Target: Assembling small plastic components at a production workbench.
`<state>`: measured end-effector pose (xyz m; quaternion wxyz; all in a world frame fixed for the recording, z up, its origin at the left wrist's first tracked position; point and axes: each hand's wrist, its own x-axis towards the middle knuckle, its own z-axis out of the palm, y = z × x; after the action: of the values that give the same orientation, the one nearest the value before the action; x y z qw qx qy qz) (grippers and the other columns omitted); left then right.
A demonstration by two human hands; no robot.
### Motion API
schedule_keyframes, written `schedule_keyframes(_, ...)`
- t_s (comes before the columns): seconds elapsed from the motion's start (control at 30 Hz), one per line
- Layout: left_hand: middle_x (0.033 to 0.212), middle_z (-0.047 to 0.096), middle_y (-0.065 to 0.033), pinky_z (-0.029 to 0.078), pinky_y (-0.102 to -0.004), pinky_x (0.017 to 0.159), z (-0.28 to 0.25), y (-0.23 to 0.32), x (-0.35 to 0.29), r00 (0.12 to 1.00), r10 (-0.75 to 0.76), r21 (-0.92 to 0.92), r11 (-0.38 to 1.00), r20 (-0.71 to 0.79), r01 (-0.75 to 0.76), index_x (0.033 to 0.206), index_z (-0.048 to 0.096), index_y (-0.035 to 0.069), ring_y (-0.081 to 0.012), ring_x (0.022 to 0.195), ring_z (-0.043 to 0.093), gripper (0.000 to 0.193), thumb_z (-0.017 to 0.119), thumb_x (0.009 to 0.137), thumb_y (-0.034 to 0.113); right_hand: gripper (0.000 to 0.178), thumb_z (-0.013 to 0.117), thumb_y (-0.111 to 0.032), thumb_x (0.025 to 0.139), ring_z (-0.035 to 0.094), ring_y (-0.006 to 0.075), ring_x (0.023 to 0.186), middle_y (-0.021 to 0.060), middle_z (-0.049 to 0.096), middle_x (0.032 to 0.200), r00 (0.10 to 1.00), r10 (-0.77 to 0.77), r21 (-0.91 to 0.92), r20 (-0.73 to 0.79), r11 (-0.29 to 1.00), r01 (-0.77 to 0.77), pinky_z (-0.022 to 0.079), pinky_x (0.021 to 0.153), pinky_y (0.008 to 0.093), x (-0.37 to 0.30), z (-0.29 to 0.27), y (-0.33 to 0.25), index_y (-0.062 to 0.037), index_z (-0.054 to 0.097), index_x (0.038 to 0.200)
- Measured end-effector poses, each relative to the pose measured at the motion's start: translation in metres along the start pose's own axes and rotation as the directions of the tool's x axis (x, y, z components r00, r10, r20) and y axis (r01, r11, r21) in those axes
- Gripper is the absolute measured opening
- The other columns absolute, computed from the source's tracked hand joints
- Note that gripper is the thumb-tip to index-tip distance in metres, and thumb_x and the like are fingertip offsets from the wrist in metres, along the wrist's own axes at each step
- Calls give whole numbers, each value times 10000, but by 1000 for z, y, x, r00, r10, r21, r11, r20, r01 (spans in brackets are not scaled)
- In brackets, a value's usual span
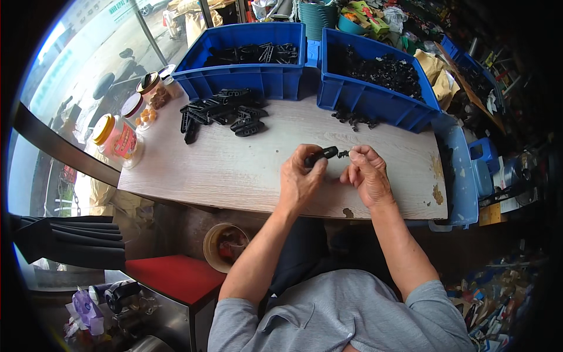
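Note:
My left hand [301, 180] is closed round a long black plastic part [328, 153], its rounded end pointing right. Between the thumb and fingertips of my right hand [373, 180] is a small black plastic piece [343, 154], close to that end. Whether the two pieces touch, I cannot tell. Both hands are over the near middle of the wooden table [234, 170]. Farther left lies a pile of long black plastic parts [220, 111]. A scatter of small black pieces [355, 119] lies beyond my right hand.
At the back stand a blue bin of long black parts [246, 78] and another blue bin of small black pieces [375, 104]. Several lidded jars [124, 141] line the left edge by the window. A light blue tub [466, 176] is against the right edge; a bucket [212, 249] stands below.

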<state>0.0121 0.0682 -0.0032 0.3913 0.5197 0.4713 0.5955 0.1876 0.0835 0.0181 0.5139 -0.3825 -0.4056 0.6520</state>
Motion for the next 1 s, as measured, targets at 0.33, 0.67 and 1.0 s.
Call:
schedule_keyframes(0.33,814,676,-48,494,-208,597,21,5,-12,957,-224,-355,893,184,277,1056,638,-25,-70,654,596,217,718,867,47,114,749,-152,851,551,45,603,-25,666,786,1000,7,-28,7,1000,-7,416,542,178,-3,2,-2,-92,701,935)
schedule_keyframes(0.67,773,656,-45,501,-215,586,22,17,-8,929,-341,-393,842,143,370,961,656,-42,-84,627,598,173,679,903,120,107,729,-142,867,532,55,560,-15,638,747,997,61,47,50,997,-63,418,533,187,2,-5,5,-77,688,942)
schedule_keyframes(1.0,751,656,-70,510,-223,554,18,24,-10,908,-412,-496,775,71,390,912,659,-34,-111,588,607,124,671,888,87,287,693,-314,879,432,70,458,-30,522,599,984,176,-325,38,933,-154,345,442,222,-1,9,-18,-107,580,714)
